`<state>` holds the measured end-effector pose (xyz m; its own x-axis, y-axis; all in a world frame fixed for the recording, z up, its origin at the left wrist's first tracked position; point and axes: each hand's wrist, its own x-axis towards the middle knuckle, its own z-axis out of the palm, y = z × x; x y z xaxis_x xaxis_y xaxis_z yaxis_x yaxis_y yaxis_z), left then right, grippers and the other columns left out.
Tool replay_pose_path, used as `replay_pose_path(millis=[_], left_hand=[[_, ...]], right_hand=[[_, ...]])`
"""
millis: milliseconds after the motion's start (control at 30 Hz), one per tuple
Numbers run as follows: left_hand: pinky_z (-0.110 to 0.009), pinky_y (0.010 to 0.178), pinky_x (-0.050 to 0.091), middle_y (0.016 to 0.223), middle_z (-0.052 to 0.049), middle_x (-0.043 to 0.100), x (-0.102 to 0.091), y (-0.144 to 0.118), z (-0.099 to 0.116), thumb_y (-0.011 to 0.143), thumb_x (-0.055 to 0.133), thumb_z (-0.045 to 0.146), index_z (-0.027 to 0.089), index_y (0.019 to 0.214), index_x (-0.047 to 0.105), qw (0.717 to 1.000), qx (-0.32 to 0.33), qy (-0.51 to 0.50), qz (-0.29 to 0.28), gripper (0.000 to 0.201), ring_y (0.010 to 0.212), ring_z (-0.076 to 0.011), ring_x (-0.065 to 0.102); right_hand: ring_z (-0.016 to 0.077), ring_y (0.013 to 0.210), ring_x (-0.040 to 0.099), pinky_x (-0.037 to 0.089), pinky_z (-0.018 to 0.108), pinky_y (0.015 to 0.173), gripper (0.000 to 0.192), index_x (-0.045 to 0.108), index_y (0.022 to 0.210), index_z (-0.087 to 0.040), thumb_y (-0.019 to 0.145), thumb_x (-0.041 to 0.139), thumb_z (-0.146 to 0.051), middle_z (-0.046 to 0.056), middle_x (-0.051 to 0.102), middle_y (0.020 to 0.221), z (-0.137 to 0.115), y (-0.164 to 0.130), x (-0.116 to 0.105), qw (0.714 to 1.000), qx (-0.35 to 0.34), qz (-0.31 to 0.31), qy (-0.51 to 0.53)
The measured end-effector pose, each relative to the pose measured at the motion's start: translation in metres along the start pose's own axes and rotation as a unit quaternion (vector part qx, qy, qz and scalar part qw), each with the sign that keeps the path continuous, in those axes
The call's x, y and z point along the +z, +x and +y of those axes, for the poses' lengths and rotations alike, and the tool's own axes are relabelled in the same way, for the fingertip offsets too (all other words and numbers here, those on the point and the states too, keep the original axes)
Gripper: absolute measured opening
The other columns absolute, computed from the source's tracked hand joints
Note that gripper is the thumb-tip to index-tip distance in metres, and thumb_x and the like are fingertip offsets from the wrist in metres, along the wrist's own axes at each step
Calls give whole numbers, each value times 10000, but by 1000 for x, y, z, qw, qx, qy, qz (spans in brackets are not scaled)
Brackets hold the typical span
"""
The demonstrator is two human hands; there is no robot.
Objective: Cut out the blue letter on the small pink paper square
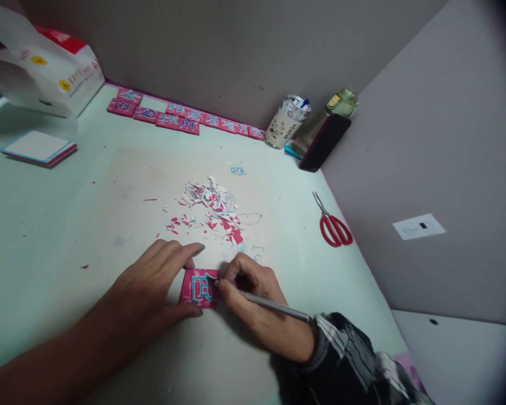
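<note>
A small red tile (186, 289) lies flat on the table in front of me, bearing a character outlined in light blue. My left hand (162, 275) grips it at the left, thumb along the near edge and fingers by the far edge, the index finger stretched beyond it. In my right hand (253, 287) is a slim metal craft knife (276, 306), held like a pen. Its dark tip touches the right part of the character. Just beyond my hands lies a loose pile of red and white shavings (213, 197).
Red-handled scissors (335, 229) lie at the right. Against the back wall are several lettered red tiles (168, 120), a can of pens (285, 122) and a dark phone-like slab (325, 143). A stack of blank tiles (37, 147) and a paper bag (63, 76) stand left.
</note>
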<state>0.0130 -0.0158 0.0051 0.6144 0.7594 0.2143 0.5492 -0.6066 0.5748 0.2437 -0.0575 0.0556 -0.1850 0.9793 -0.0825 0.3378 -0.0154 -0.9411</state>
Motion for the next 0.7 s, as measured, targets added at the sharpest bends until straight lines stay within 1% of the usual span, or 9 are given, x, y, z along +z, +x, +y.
replay_pose_path(millis=[100,200,267,367,400,467,567,633,700], left_hand=[[-414,875,544,1150,-85,719,4,1,5,795,869,331,190,1418,545,999,8,35,34,716,1031,-318,655],[-405,877,542,1173,-86,715,5,1,6,797,875,335,189,1446,510,998,29,46,32,759,1041,-314,654],[-393,875,547,1170,-78,711,4,1,6,801,875,326,193,1461,488,998,35,42,27,776,1037,-302,657],[-394,885,550,1145,-72,708,4,1,6,813,852,285,196,1457,484,999,14,28,44,746,1027,-296,663],[-393,886,553,1145,-72,708,4,0,6,819,841,283,198,1463,483,999,9,21,44,742,1030,-296,667],[-391,885,562,1162,-74,710,3,0,6,828,828,299,207,1487,472,999,2,11,35,755,1045,-298,678],[-394,894,576,1168,-61,708,0,-1,6,851,813,343,241,1529,427,1000,-6,3,20,787,1058,-293,690],[-402,904,583,1152,-50,706,-2,-1,6,878,790,374,269,1548,390,1000,-7,-4,31,787,1048,-286,697],[-405,903,591,1146,-49,706,-5,-1,8,902,763,398,293,1561,364,999,-1,-11,48,777,1036,-282,703]], right_hand=[[115,620,409,346,265,571,195,493,758,-235,903,623,-244,-54,508,685,1,0,3,1000,9,11,5],[118,635,432,358,266,582,188,506,768,-233,906,633,-250,-43,540,707,2,0,5,1000,7,15,16],[119,647,452,371,269,597,183,522,781,-230,917,640,-258,-34,573,729,3,0,6,1000,-10,-1,20],[123,662,490,398,277,620,165,556,797,-226,921,659,-258,-19,620,758,5,0,5,998,-50,-27,15],[124,664,501,405,278,621,158,572,802,-225,923,668,-257,-17,627,760,5,-1,4,998,-56,-18,19],[130,687,540,430,281,634,120,630,844,-226,936,695,-268,-14,653,784,6,-1,0,997,-52,25,42],[152,782,624,488,305,712,76,731,995,-243,961,731,-312,5,722,894,9,0,-6,993,-35,83,73],[166,829,651,507,328,766,99,759,1027,-251,968,737,-328,15,744,935,9,1,-9,991,-30,100,81],[170,828,652,511,336,777,98,755,1003,-249,941,772,-323,11,738,915,9,2,-8,988,-15,104,111]])
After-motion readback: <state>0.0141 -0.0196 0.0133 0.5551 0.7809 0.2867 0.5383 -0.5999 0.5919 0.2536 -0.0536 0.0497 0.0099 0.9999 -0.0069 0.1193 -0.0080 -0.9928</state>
